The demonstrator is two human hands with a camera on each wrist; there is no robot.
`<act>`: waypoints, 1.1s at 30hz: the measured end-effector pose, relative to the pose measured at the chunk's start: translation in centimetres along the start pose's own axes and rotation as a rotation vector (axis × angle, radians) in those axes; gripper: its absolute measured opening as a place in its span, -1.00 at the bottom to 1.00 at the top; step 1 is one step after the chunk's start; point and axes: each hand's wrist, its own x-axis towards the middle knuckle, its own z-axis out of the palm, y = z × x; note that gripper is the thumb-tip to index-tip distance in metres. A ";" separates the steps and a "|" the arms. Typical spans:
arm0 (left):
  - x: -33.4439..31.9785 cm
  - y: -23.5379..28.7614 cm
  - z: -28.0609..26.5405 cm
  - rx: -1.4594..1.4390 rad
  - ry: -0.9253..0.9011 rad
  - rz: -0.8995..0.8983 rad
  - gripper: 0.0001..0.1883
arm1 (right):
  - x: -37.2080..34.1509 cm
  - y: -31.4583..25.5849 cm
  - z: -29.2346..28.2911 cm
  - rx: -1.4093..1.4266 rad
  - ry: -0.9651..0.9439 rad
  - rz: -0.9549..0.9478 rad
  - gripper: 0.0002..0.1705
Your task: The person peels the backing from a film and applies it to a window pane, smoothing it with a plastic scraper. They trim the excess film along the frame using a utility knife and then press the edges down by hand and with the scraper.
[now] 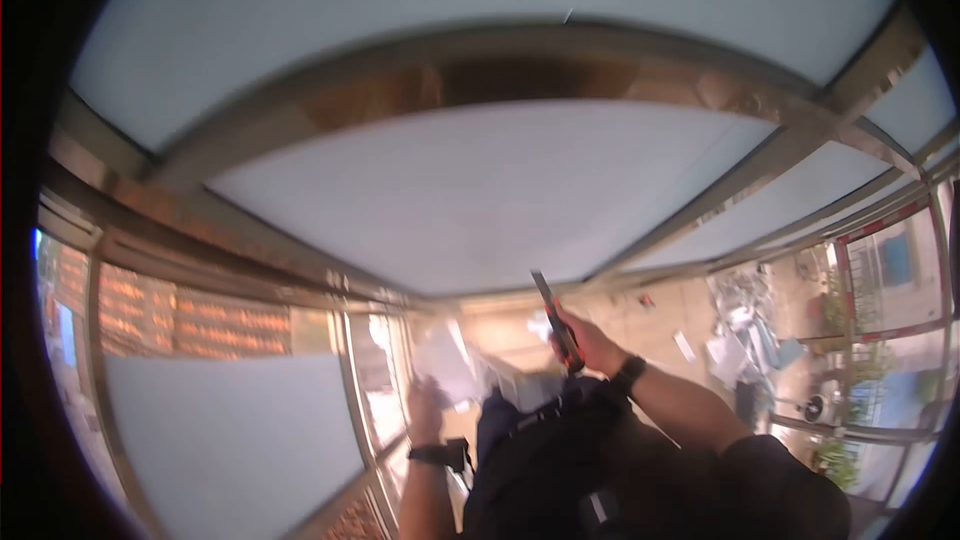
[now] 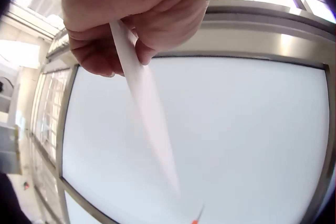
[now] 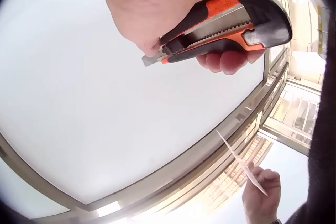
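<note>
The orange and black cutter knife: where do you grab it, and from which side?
Best around its long handle, coming from the wide black end. The metal blade sticks out at the opposite, narrower end, so that looks like the side to stay away from.

"Head view?"
"From the head, forward and down, toward whitish flat metal-framed panels (image 1: 490, 190)."
"Wrist views?"
"Close at the bare left hand (image 2: 142, 8) and bare right hand (image 3: 173, 3), facing such panels; the right view catches the left hand too, farther off."
</note>
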 end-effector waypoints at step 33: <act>-8.1 -16.0 -2.7 -0.163 0.432 -0.625 -0.61 | 19.2 37.0 -16.5 -0.578 0.343 0.629 -0.78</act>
